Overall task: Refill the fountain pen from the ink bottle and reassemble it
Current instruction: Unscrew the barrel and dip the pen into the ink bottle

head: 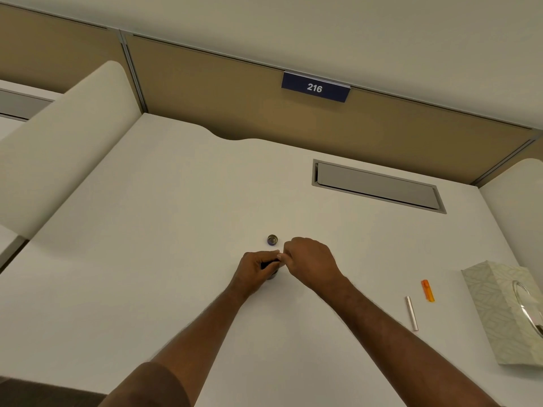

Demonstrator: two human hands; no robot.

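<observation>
Presently: white matte desk point(164, 218), smooth, grey rectangular cable flap point(377, 186) recessed at far right. Patterned cardboard tissue box point(496, 312) at right edge. Left hand point(254, 270) curled round small dark ink bottle point(271, 274), desk centre. Right hand point(311, 259) pinched shut above bottle mouth; item held hidden. Silver cylindrical pen barrel point(412, 313) lying well right. Orange translucent pen part point(427, 290) beside barrel. Round metal bottle cap point(272, 240) just behind hands, open side up.
</observation>
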